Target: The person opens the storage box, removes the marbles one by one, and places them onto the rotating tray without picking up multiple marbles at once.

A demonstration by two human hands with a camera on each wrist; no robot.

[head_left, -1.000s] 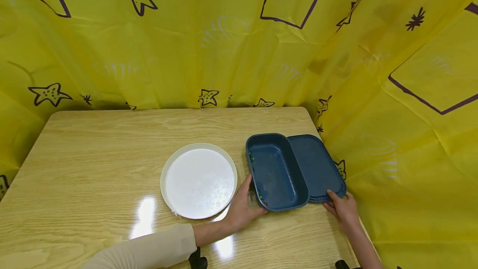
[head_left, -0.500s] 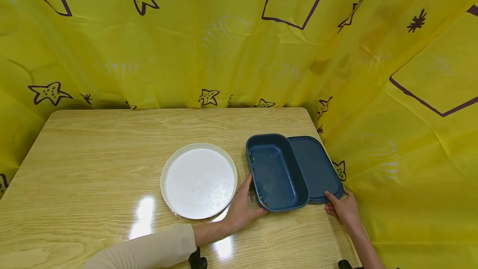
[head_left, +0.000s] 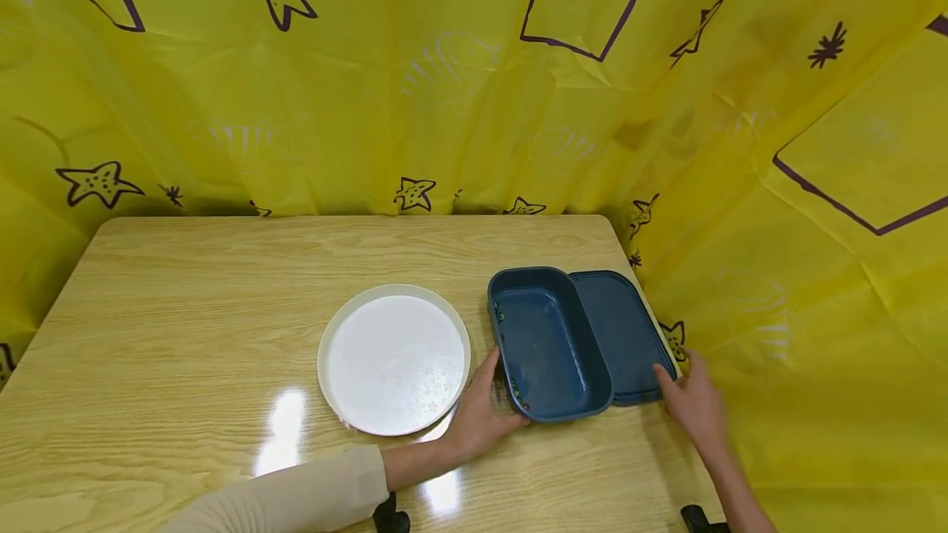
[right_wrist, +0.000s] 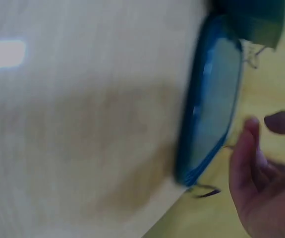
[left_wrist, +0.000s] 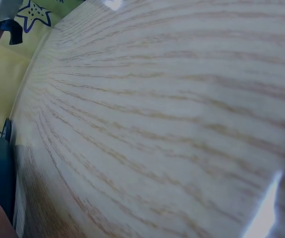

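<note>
A dark blue rectangular food container (head_left: 551, 352) stands uncovered on the table, with small green and red bits along its left side. Its matching lid (head_left: 618, 323) lies flat against its right side, near the table's right edge. My left hand (head_left: 477, 418) spreads around the container's near left corner, index finger along the left wall and thumb at the near end. At the lid's near right corner is my right hand (head_left: 696, 405); the right wrist view shows its thumb and fingertips apart, with nothing between them and the lid beside them.
A round white plate (head_left: 396, 364) with a raised cream rim sits just left of the container. The wooden table (head_left: 207, 311) meets a yellow patterned curtain (head_left: 333, 105) at the back and right.
The lid has shifted slightly left, closer to the container. My right hand has let go of its corner and drawn a little to the right. The left hand has stayed put.
</note>
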